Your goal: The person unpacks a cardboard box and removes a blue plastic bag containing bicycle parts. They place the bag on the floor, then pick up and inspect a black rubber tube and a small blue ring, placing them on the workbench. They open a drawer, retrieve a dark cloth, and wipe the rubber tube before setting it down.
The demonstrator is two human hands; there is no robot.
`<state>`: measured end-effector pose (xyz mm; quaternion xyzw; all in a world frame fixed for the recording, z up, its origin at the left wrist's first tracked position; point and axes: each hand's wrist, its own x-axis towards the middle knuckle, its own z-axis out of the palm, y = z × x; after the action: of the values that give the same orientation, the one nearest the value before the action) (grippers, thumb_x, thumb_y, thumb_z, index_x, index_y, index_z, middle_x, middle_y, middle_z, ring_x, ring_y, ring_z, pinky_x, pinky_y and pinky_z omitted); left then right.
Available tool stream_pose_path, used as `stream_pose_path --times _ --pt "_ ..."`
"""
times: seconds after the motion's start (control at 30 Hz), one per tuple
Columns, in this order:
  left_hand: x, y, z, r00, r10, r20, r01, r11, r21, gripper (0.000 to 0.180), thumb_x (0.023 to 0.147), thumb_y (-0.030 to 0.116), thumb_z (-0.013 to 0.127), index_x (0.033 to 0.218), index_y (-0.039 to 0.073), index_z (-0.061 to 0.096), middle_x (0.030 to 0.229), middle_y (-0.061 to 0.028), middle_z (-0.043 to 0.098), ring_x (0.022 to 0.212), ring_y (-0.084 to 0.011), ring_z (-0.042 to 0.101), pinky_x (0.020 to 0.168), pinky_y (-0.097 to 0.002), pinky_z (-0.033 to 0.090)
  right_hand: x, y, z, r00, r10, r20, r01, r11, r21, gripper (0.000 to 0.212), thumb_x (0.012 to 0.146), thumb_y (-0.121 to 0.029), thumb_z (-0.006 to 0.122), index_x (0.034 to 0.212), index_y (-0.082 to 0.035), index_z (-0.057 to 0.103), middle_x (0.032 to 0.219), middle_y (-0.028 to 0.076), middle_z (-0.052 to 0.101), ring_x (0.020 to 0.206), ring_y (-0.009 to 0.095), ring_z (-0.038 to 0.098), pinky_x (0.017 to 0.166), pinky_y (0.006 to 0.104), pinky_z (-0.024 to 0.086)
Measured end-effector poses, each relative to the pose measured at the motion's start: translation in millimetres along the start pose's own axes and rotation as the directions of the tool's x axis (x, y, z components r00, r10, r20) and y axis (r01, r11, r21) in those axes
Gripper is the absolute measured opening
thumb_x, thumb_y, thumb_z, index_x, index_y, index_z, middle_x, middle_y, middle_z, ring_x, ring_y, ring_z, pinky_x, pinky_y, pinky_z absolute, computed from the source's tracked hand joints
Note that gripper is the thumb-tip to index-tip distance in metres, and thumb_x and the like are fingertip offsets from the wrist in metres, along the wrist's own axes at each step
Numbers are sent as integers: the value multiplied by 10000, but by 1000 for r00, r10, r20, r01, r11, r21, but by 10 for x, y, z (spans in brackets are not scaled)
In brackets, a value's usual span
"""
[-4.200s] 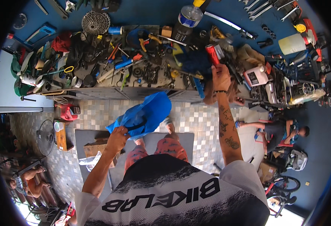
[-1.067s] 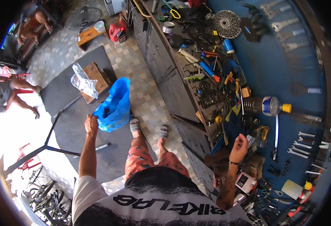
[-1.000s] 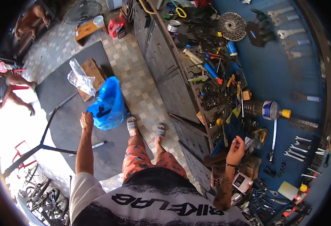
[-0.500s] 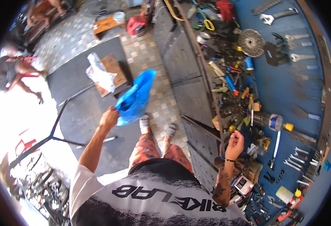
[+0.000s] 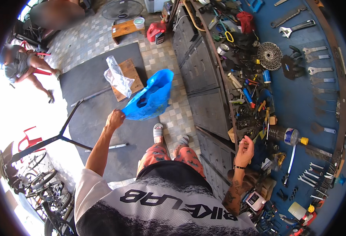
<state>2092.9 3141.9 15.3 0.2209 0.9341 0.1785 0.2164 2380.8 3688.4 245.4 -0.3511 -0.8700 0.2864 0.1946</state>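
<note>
A blue plastic bag (image 5: 151,96) hangs out from my left hand (image 5: 115,118), which is closed on its gathered edge. The bag's mouth gapes at the top, and what it holds, if anything, is hidden. My right hand (image 5: 244,151) is raised beside the tool bench, its fingers loosely curled and a little apart; I see nothing in it. Beyond the bag, crumpled clear plastic wrap (image 5: 118,78) lies on a low wooden stool (image 5: 130,73). A dark bicycle frame or stand (image 5: 59,137) is left of my left forearm.
A cluttered bench (image 5: 236,84) with dark metal cabinets (image 5: 204,94) runs along my right, below a blue tool board (image 5: 287,94). The stool stands on a dark mat (image 5: 82,78). A red jug (image 5: 156,31) and a fan (image 5: 122,10) are farther off. A person (image 5: 27,65) sits at far left.
The view has shifted left, so the bench, mat and stool sit farther right in it. The blue bag has swung up and outward and opened wider, still in my left hand.
</note>
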Motion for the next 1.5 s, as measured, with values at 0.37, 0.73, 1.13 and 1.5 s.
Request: stream_pose_path --times 0.37,0.73,1.13,1.5 --pt "448 436 501 998 -52 26 55 990 -131 155 832 166 760 960 96 812 969 -167 756 920 -371 721 868 -479 574 307 4 -124 1000 -17 23 18 999 -51 262 990 -79 658 1250 -54 674 1054 57 698 817 142 648 651 280 516" --pt "311 194 305 987 -161 -12 158 976 -149 115 844 151 736 925 115 809 936 -163 753 893 -390 729 799 -479 581 363 111 -197 996 84 2 -84 996 -42 250 1003 -97 664 1248 -48 677 1050 64 711 822 134 655 655 274 519" --pt "59 -330 789 911 -399 -106 401 916 -1 303 876 54 631 1153 113 738 1215 -199 689 1111 -421 673 919 -509 567 156 -62 -148 998 26 60 -24 999 -29 250 972 -69 673 1221 -59 687 1025 61 702 771 129 658 617 258 517" --pt "-17 476 519 841 -287 -458 332 943 19 465 874 109 730 1309 112 567 1205 -126 560 1155 -343 569 934 -509 476 -42 -65 -126 996 84 37 -86 993 83 265 964 -55 683 1228 -65 683 1054 64 695 787 141 669 631 269 535"
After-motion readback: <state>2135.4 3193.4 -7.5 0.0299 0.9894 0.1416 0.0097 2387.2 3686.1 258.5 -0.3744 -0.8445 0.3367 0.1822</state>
